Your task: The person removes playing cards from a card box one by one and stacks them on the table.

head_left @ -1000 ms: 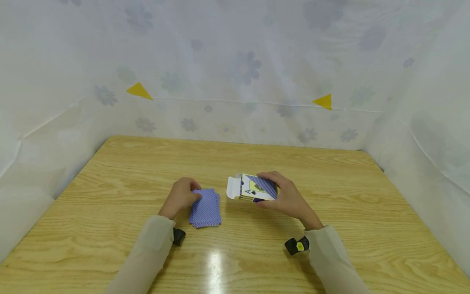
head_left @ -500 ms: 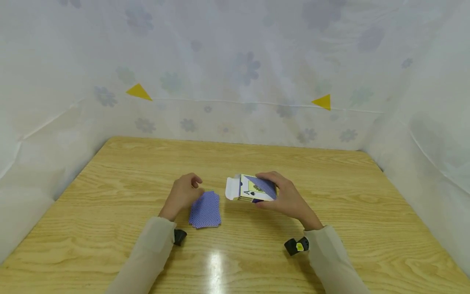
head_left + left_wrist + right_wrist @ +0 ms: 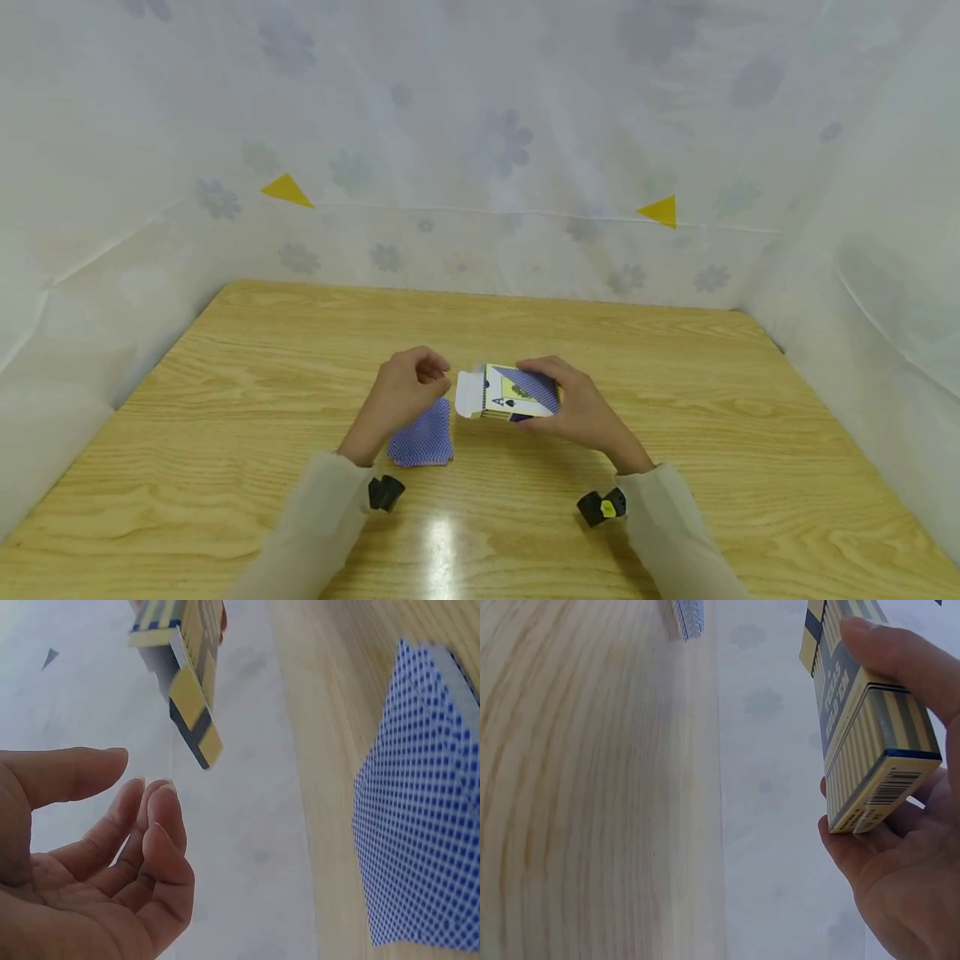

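Observation:
My right hand (image 3: 581,407) grips a playing card box (image 3: 525,392) by its sides, above the table. An ace of spades shows on the box's face, and its open flap (image 3: 470,393) points left. A barcode marks the box's bottom end in the right wrist view. My left hand (image 3: 408,392) is in the air just left of the flap, fingers loosely bent and holding nothing; in the left wrist view thumb and fingertips (image 3: 161,787) stand apart. Below it a stack of blue-patterned playing cards (image 3: 422,437) lies face down, its upper left part hidden by that hand.
The wooden table (image 3: 600,333) runs back to a flowered white curtain (image 3: 465,150) that encloses it on the sides too. Two yellow triangles (image 3: 287,190) are fixed to the curtain. Black wrist cameras (image 3: 386,493) sit under both sleeves.
My left hand has lifted off the card stack and moved right, toward the box flap. The card box in my right hand has shifted slightly left and nearer. The stack stays on the table.

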The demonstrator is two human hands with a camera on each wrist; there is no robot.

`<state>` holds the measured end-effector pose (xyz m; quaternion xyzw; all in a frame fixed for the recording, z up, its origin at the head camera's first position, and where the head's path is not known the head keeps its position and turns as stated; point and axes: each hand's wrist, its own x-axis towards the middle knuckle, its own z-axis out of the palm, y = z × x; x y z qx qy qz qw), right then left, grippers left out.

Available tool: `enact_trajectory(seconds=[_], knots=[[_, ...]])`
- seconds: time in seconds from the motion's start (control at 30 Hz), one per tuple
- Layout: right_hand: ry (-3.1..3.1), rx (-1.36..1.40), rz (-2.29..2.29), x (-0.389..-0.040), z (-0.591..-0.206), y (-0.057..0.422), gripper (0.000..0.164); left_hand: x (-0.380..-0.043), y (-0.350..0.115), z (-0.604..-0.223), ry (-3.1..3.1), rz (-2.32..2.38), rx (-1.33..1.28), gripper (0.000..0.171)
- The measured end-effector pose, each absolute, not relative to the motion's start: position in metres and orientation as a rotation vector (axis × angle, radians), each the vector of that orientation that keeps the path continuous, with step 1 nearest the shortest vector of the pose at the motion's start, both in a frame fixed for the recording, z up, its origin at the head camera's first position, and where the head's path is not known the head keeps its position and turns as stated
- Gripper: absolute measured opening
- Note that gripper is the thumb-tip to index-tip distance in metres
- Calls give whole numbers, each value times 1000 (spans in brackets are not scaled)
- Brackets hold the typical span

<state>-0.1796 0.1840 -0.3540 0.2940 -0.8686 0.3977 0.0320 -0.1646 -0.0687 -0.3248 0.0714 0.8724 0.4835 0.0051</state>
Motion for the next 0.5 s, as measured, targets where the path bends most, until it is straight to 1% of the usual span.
enact_trajectory(seconds=[0.23, 0.5], knots=[[-2681, 912, 1226, -181, -356, 182, 72, -160, -56, -328, 2688, 1526, 259, 11], [-2682, 930, 1226, -180, -356, 179, 73, -158, -50, -333, 2647, 1487, 239, 13]])
